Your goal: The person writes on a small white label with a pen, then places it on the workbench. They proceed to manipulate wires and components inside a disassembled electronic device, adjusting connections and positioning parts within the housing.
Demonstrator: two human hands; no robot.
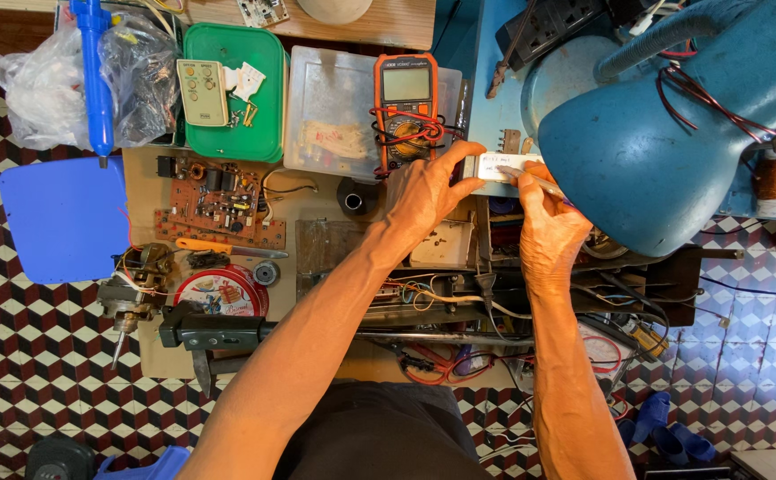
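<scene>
My left hand (428,191) pinches the left end of a small white rectangular piece (505,166) with handwriting on it, holding it above the workbench. My right hand (548,222) grips a thin pen-like tool (534,182) whose tip rests on that white piece. An orange multimeter (406,107) with red and black leads wrapped around it lies just left of my left hand, on a clear plastic box (330,116).
A big blue desk lamp (672,133) hangs over the right side. A brown circuit board (219,204), a green lidded box (237,98) with a remote, a round red tin (223,292), a small motor (134,280), a blue stool (63,218) and tangled wires (441,298) crowd the bench.
</scene>
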